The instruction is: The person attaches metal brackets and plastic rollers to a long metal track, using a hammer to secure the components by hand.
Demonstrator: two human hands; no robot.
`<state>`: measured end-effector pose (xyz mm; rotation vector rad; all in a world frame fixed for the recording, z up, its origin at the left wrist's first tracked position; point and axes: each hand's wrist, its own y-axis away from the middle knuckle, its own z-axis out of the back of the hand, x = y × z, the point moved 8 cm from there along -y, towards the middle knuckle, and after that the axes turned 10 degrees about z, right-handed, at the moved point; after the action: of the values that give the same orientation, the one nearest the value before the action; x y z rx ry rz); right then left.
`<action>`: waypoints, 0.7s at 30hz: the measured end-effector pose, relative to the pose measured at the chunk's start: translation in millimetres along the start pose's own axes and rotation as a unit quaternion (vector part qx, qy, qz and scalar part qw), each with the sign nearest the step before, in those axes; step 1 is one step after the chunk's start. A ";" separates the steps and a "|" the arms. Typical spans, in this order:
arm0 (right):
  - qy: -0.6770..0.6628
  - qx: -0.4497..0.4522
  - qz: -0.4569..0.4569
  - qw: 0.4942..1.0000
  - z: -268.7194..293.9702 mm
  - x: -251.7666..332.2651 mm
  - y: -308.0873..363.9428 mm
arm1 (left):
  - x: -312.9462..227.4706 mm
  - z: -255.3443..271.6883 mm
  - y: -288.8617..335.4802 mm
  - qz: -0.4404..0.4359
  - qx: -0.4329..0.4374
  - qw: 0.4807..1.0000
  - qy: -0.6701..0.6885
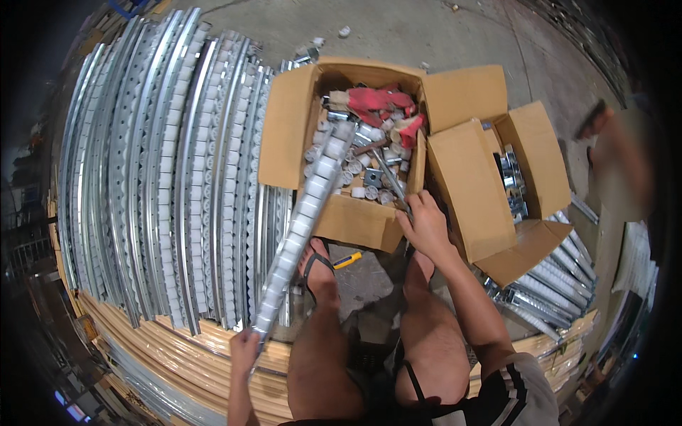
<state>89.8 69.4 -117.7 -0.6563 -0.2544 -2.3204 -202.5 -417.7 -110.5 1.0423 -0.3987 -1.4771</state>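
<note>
My left hand (245, 349) is closed round the lower end of a roller track (302, 213), a long metal rail lined with white rollers. The track slants up and away, its far end over an open cardboard box (355, 221). In my right hand (428, 226), at the box's near right corner, is the grey handle of a hammer (389, 174); its rusty-looking head lies over the box's contents. Loose white rollers (353, 167), metal brackets (372, 177) and red-and-cream work gloves (373, 103) fill the box.
Many roller tracks (170, 163) lie side by side on the left. A second open box (469, 188) with metal parts stands at right, beside more tracks (550, 287). A yellow cutter (348, 260) lies between my feet. A blurred person (621, 160) is at far right.
</note>
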 end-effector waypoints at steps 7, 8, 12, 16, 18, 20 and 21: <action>0.003 0.039 -0.076 0.996 -8.8 -24.9 35.3 | 30.0 -61.5 -51.2 -0.053 0.036 0.995 -0.071; -0.007 0.025 -0.073 0.997 -2.5 -27.2 39.3 | 39.3 -62.2 -60.3 -0.066 0.035 0.995 -0.069; -0.073 0.003 0.045 0.996 9.9 11.4 37.7 | 55.4 -49.7 -70.8 -0.072 -0.027 0.989 -0.127; -0.230 0.268 0.140 0.925 -72.9 60.4 46.7 | 55.6 -45.7 -69.1 -0.065 -0.043 0.982 -0.174; -0.137 0.334 0.194 0.912 -122.9 68.9 52.8 | 73.1 -42.4 -80.3 -0.071 -0.067 0.975 -0.201; -0.024 0.364 0.246 0.898 -171.7 67.9 65.5 | 64.5 -53.7 -81.6 -0.052 -0.038 0.982 -0.180; 0.003 0.347 0.291 0.892 -185.8 74.8 68.0 | 63.0 -57.6 -81.5 -0.041 -0.025 0.984 -0.169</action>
<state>17.6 -89.6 -237.0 -0.2953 -0.7320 -1.5005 -199.4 -439.5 -226.5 0.7751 -0.5616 -1.7350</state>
